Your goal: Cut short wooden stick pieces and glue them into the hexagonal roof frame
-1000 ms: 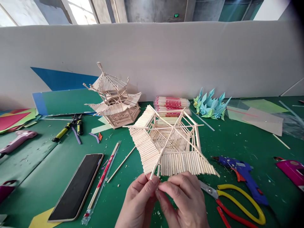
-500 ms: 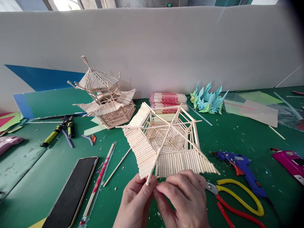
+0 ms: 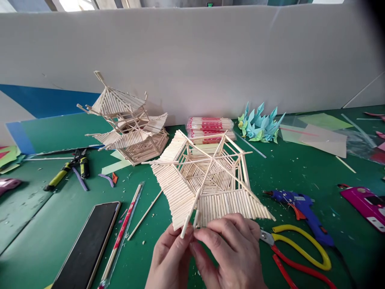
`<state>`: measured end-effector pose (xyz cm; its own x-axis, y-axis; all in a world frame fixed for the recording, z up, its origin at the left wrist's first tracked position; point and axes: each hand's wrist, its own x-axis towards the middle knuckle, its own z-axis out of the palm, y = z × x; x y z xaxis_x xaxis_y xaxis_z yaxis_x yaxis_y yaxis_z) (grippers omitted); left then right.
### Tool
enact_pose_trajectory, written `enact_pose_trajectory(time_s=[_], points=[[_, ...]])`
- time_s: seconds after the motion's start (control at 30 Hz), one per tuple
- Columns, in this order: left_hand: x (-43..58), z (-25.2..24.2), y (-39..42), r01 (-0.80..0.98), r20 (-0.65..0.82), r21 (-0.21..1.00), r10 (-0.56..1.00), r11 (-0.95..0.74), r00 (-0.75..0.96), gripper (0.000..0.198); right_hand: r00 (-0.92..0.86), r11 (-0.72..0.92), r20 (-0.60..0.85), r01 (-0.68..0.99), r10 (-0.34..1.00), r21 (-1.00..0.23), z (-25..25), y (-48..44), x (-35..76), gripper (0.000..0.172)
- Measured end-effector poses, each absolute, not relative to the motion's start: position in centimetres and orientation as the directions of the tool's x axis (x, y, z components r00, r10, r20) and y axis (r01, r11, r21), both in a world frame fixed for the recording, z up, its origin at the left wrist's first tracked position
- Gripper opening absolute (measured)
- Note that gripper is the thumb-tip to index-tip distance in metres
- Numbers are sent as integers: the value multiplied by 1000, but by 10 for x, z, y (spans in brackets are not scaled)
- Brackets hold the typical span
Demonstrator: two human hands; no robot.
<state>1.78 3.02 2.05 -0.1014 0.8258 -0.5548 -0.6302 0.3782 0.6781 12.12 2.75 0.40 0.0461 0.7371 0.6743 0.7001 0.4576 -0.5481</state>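
A model pavilion roof frame made of thin wooden sticks stands in front of me, two of its sloping sides covered with rows of sticks. At its near corner, my left hand is closed in a pinch, thumb just under the end of the long ridge stick. My right hand is closed too, its fingertips meeting the left ones. Between them rises a short wooden stick, beside the front panel's edge. Its lower end is hidden by the fingers of both hands.
Right of my hands lie red-and-yellow-handled pliers and a blue glue gun. At left are a phone, a wrapped chopstick pack and a loose stick. Behind stand a stick pagoda, bundled sticks and blue folded paper.
The view has shifted slightly, so most things sit a little further left. The short stick between the hands leans a bit more. Both hands stay pinched at the same corner.
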Motion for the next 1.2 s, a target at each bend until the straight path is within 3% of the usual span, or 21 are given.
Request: enact_pose_trajectory(time_s=[0.6,1.2], points=[[18,19,33,-623,-515,701,851,348,-103,22,-3,478,666,699,746,-533,6,33,127,12],[15,6,34,-660,-524,650,851,377,-30,18,-36,491,665,705,746,-512,5,36,130,14]])
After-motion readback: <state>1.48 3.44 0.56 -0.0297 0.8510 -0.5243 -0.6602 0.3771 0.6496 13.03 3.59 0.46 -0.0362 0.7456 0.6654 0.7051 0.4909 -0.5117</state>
